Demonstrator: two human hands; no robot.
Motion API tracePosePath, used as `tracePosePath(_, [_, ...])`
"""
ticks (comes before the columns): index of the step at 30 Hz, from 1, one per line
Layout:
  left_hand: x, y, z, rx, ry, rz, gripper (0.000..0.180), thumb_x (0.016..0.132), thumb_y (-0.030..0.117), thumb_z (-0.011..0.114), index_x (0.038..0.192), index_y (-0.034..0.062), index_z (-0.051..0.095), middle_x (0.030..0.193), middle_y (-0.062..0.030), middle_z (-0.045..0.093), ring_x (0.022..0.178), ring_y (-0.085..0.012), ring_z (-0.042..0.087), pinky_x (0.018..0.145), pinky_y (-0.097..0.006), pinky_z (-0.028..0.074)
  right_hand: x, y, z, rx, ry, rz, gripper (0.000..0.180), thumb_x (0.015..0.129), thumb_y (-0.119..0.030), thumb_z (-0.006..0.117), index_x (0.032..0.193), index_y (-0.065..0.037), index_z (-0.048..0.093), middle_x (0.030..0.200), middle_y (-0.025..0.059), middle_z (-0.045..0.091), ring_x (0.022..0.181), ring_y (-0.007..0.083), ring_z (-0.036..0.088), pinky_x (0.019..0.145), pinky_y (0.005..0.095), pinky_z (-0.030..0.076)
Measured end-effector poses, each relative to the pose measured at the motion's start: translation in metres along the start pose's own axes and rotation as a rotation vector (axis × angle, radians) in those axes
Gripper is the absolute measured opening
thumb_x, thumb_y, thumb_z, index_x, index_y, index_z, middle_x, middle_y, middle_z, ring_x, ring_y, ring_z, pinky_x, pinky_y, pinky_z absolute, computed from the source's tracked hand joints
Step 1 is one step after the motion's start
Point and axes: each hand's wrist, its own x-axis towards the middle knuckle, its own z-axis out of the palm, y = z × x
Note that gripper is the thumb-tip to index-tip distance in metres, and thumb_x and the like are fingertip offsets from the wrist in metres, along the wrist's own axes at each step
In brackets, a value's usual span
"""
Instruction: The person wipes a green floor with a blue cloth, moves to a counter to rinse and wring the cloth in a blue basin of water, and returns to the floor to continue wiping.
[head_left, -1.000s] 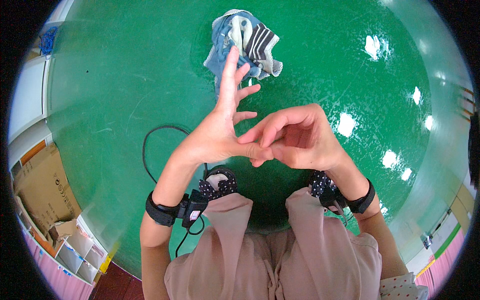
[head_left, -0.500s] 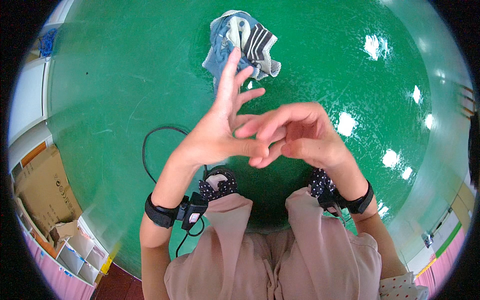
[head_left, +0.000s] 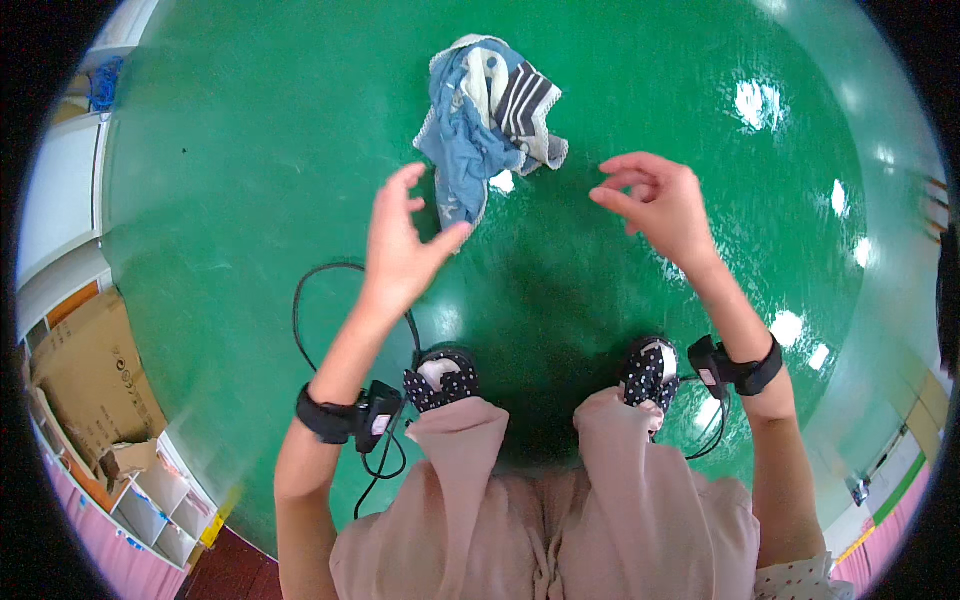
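A crumpled blue cloth [head_left: 462, 150] with white scalloped edging, a pale patch and dark and white stripes lies on the green floor [head_left: 250, 180] ahead of me. Just left of its lower corner hovers my left hand [head_left: 396, 240], thumb and fingers apart and nothing between them. It overlaps the corner's edge in the picture; whether they touch I cannot tell. My right hand [head_left: 668, 208] is raised to the right of the cloth, apart from it. Its fingers are bent, with a gap to the thumb, and it holds nothing.
Black wrist straps with small devices [head_left: 375, 415] are on both forearms, and a black cable [head_left: 297, 310] loops by my left arm. My dotted shoes [head_left: 440, 380] stand below the cloth. At the left are a cardboard box [head_left: 95, 370] and white shelving [head_left: 160, 510].
My hands were together in front of me, fingers overlapping. Now they are apart, the left lower and further left, the right up and to the right. The cloth shows more fully.
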Motion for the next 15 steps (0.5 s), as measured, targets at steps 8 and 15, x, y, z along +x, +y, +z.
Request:
tracePosePath(8, [0.006,-0.012,0.009,0.263,0.157,0.212,0.047,0.074,-0.007,0.049,0.119,0.0049,0.044,0.099,-0.021,0.057,0.092,-0.0364,0.057,0.079,-0.041,0.046,0.025,0.005,0.065,-0.493,0.115,-0.551,0.041,0.068,-0.001,0.059,0.109,-0.008,0.054,0.129,0.0169,0.04,0.122,0.0332,0.039,0.097,0.044,0.037])
tracePosePath(15, [0.014,0.01,-0.065,0.078,0.284,0.158,0.028,0.079,-0.005,0.043,0.105,0.0012,0.052,0.095,-0.0156,0.057,0.08,-0.0257,0.057,0.077,-0.033,0.045,0.066,0.007,0.035,-0.498,0.155,-0.494,0.009,0.079,-0.011,0.053,0.087,-0.005,0.055,0.083,0.0152,0.061,0.081,0.0327,0.061,0.072,0.0453,0.047])
